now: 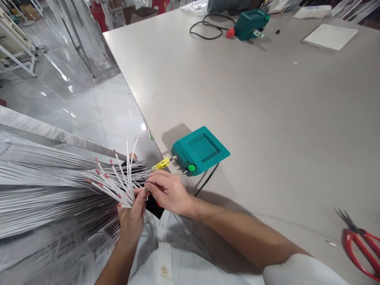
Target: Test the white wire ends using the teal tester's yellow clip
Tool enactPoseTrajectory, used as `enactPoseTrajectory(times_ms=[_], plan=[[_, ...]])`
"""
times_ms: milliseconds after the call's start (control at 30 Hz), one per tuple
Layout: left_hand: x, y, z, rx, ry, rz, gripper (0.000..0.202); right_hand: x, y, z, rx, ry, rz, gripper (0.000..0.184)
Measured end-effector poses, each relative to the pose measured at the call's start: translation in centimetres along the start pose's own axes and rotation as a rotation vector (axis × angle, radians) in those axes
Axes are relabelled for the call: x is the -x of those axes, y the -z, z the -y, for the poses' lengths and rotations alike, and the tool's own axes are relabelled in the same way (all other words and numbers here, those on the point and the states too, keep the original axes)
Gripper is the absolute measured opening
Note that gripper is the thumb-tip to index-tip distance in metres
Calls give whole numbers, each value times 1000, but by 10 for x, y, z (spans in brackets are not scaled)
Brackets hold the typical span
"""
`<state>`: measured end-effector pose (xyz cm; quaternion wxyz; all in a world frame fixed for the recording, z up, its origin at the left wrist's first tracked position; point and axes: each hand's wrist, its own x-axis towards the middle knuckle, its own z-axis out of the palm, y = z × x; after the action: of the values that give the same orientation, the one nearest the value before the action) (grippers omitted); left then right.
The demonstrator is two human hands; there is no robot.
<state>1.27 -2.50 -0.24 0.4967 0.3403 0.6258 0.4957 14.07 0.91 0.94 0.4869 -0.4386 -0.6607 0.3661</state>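
My left hand (pixel 130 219) is closed round a fanned bundle of thin white wires with red tips (pixel 114 178), which run off to the left as a long white sheaf. My right hand (pixel 168 192) pinches one wire of that bundle next to my left fingers. Just beyond my right hand, at the table's near left edge, sits a small teal box (pixel 200 150) with a green knob and two metal prongs. A yellow connector (pixel 162 163) is plugged onto one prong. A black cable runs from the box under my right forearm.
The grey table (pixel 267 99) stretches ahead. Red-handled scissors (pixel 360 245) lie at the right edge. A second teal device (pixel 251 23) with a black cord and a white sheet (pixel 329 36) sit at the far side. Glossy floor and metal racks lie to the left.
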Motion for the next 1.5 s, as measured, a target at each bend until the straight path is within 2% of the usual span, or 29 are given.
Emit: enactPoseTrajectory(times_ms=[100,300,433,600,700,767,867,1033,1167,1233,1300,1400,1500], plan=[[0,-2,-1,121,59,-1,17,2,-2,1,-18,-45,-4,18],[-3,-5,-8,159,55,-65,20,5,-6,-3,-49,-80,5,15],[-4,-6,-7,206,72,-37,17,4,-2,-3,-59,-131,-19,13],[-1,-3,-3,64,57,-47,22,3,-4,-2,-137,-119,-21,9],[1,0,-7,-61,40,25,22,3,-6,-4,-117,-104,-35,10],[1,2,-11,-98,32,72,19,4,-5,-5,-12,-71,-18,10],[1,4,-13,-138,-8,70,16,5,0,-6,264,50,90,12],[-1,2,-5,-227,-86,-4,13,4,3,-4,733,273,328,20],[-1,-3,-3,-255,-110,-69,15,1,5,-1,869,322,490,18],[-2,-4,-5,-272,-129,-81,16,0,8,2,870,294,538,18],[-4,-3,-7,-301,-143,-92,17,0,10,5,819,202,534,18],[-5,0,-9,-330,-142,-104,17,2,11,8,657,15,402,22],[-5,2,-8,-314,-143,-66,16,5,6,5,466,-51,271,25]])
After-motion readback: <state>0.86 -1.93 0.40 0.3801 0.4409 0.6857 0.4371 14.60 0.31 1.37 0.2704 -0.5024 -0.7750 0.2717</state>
